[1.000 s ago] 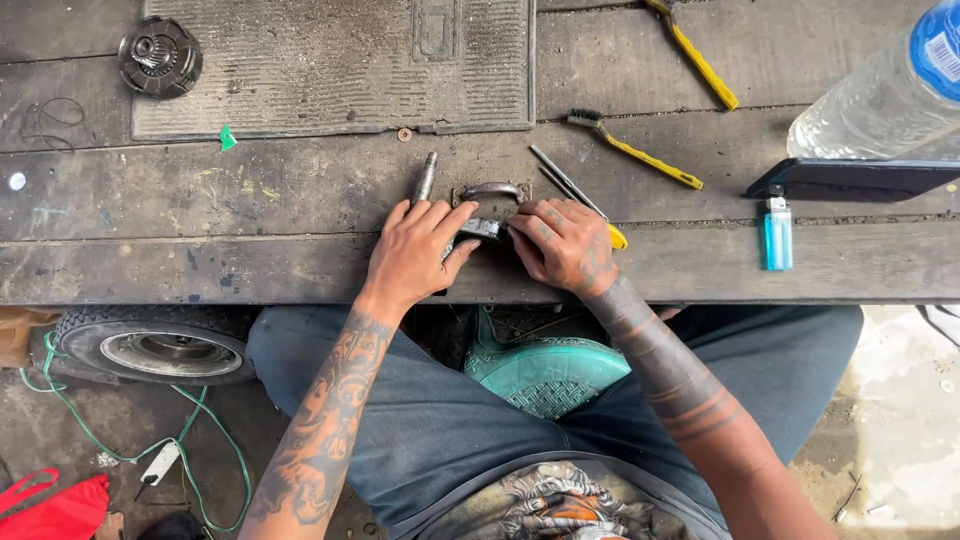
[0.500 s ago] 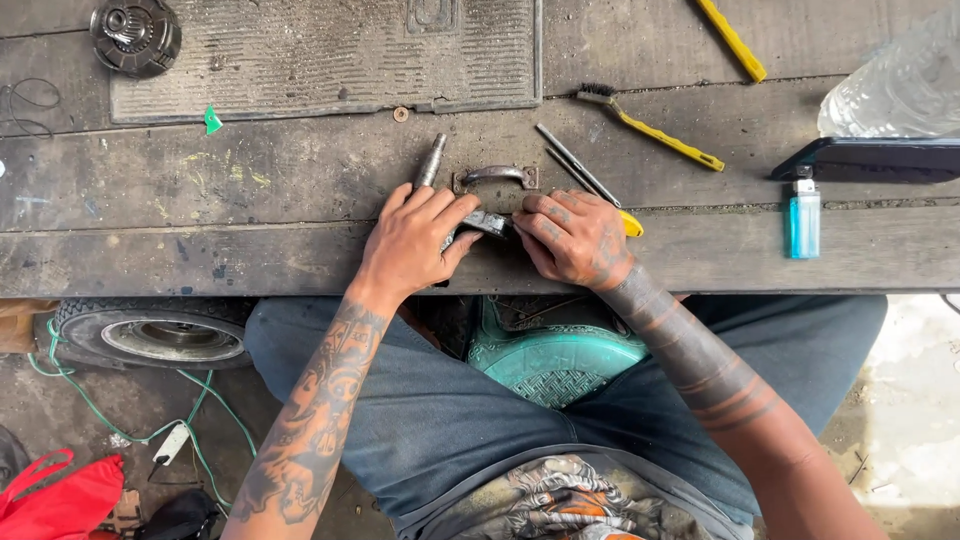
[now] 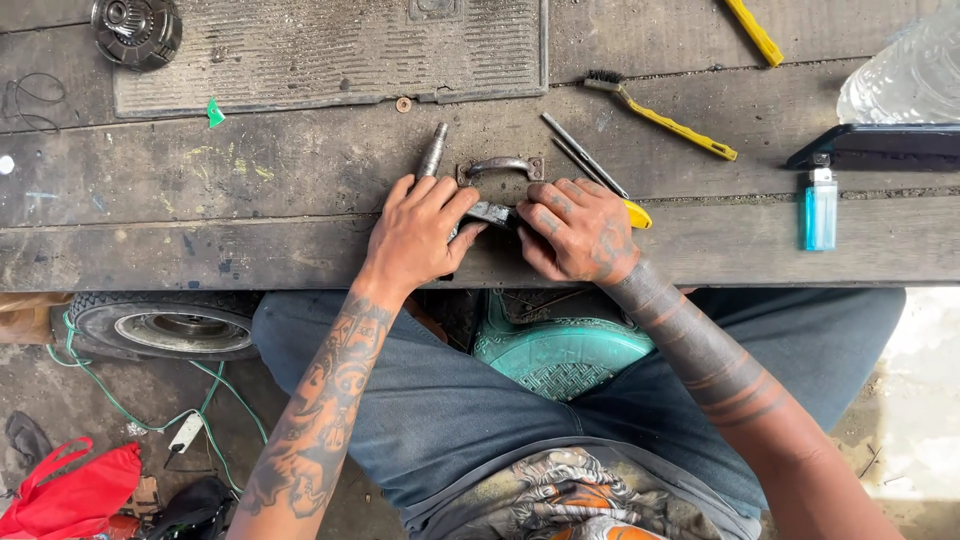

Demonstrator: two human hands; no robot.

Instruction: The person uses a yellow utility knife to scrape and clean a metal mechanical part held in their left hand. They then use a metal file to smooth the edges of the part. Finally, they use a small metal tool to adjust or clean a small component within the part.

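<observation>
My left hand [image 3: 418, 235] and my right hand [image 3: 575, 230] meet at the front edge of a worn wooden bench [image 3: 250, 200]. Between their fingertips they pinch a small grey metal part [image 3: 492, 213]. Just beyond the part a metal handle [image 3: 503, 165] is fixed to the bench top. A grey metal shaft [image 3: 432, 152] lies by my left fingers. Behind my right hand lie thin dark rods [image 3: 580, 155] and a tool with a yellow grip [image 3: 637, 214], mostly hidden by that hand.
A grooved rubber mat [image 3: 330, 50] and a round metal part [image 3: 137, 30] lie at the back. A yellow-handled wire brush [image 3: 660, 115], a blue lighter [image 3: 820, 208], a dark phone [image 3: 880, 145] and a plastic bottle [image 3: 905, 75] sit right. Below: a small wheel [image 3: 165, 325], a teal sandal [image 3: 560, 350].
The view has slid so the bench sits lower and more to the right in the picture. Both hands stay together on the small metal part, barely shifted.
</observation>
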